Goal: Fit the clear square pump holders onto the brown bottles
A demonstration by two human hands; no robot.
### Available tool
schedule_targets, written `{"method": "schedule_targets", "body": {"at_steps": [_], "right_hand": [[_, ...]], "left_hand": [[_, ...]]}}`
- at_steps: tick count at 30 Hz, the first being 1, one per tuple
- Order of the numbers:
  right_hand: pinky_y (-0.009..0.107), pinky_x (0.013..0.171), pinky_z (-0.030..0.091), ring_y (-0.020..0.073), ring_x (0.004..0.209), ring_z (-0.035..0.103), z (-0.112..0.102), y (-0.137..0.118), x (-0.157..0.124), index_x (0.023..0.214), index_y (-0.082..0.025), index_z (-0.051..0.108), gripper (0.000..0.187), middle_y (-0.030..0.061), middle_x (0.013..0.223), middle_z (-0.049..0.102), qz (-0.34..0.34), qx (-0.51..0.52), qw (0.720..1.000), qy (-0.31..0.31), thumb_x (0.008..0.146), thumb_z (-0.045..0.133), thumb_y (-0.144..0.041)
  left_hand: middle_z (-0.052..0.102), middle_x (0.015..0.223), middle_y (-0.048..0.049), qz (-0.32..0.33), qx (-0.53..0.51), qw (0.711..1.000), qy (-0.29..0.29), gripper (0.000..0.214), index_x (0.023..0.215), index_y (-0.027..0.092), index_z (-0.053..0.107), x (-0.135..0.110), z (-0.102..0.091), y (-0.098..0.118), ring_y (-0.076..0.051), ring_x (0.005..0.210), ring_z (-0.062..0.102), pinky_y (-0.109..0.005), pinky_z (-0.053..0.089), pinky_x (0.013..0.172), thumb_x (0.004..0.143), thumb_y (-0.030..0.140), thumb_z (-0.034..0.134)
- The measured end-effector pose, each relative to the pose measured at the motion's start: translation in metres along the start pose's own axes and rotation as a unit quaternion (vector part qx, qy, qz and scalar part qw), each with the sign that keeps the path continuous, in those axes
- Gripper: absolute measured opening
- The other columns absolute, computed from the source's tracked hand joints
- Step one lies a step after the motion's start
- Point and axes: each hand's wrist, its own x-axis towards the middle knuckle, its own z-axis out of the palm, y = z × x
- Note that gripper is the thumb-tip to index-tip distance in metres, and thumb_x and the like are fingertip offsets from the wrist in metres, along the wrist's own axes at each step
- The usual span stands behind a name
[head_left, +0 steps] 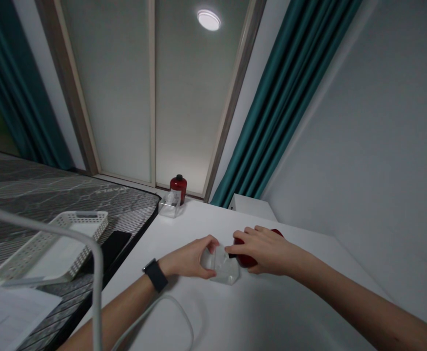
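Note:
On the white table (pixel 279 312) my left hand (pixel 189 257) curls its fingers round a small clear plastic container (pixel 223 267). A dark watch (pixel 155 274) sits on that wrist. My right hand (pixel 262 248) lies over a dark red rounded object (pixel 248 257), fingers closed on it, right beside the clear container. The red object is mostly hidden under the hand, so its shape is unclear.
At the table's far edge stand a dark red bottle with a black cap (pixel 178 189) and a clear box (pixel 169 204). A white lattice basket (pixel 48 243) lies on the mattress at left. A white lamp arm (pixel 89 243) crosses the foreground. Teal curtains (pixel 282 102) hang behind.

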Motion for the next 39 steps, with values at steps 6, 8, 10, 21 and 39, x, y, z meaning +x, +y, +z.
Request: {"method": "schedule_targets", "body": {"at_steps": [6,8,10,21,39], "right_hand": [[0.036,0.072,0.045,0.0267,0.09,0.062,0.0009,0.0,0.0005,0.126,-0.036,0.056,0.055,0.0054,0.108,0.061,-0.005,-0.004,1.0,0.008,0.076,0.077,-0.029],[0.036,0.073,0.045,0.0267,0.09,0.062,0.0012,-0.0001,0.0011,0.127,-0.036,0.056,0.056,0.0053,0.108,0.061,-0.005,-0.009,1.0,0.008,0.076,0.078,-0.03],[0.036,0.072,0.045,0.0269,0.09,0.062,0.0013,0.0,0.0016,0.127,-0.036,0.055,0.057,0.0052,0.108,0.061,-0.005,-0.015,1.0,0.005,0.076,0.079,-0.031],[0.037,0.073,0.045,0.0275,0.091,0.061,0.002,0.001,0.0026,0.13,-0.036,0.052,0.06,0.0048,0.109,0.061,-0.017,-0.04,0.999,0.006,0.077,0.08,-0.033],[0.038,0.073,0.046,0.0283,0.091,0.061,0.0003,-0.0002,0.0049,0.129,-0.034,0.055,0.057,0.0066,0.11,0.063,-0.03,-0.059,0.998,0.014,0.078,0.079,-0.033]], "left_hand": [[0.063,0.108,-0.0046,0.001,-0.004,1.0,-0.001,0.054,0.112,0.02,0.055,0.0004,-0.0003,0.0005,-0.024,0.098,0.06,-0.038,0.048,0.091,0.065,0.021,0.081],[0.063,0.108,-0.0047,0.0,-0.003,1.0,0.0,0.054,0.112,0.02,0.055,0.0003,-0.0005,0.001,-0.024,0.098,0.061,-0.038,0.049,0.091,0.065,0.022,0.082],[0.063,0.108,-0.0048,0.001,-0.003,1.0,0.001,0.054,0.112,0.02,0.055,0.0003,-0.0007,0.0014,-0.024,0.098,0.061,-0.038,0.049,0.09,0.065,0.023,0.082],[0.063,0.108,-0.0049,0.003,-0.005,1.0,0.002,0.055,0.113,0.02,0.055,0.0004,-0.0003,0.0016,-0.024,0.098,0.06,-0.038,0.049,0.091,0.065,0.02,0.081],[0.062,0.108,-0.0052,-0.004,0.003,1.0,0.0,0.055,0.113,0.019,0.054,0.0001,0.0001,0.0021,-0.024,0.097,0.06,-0.038,0.048,0.09,0.065,0.02,0.081]]}}
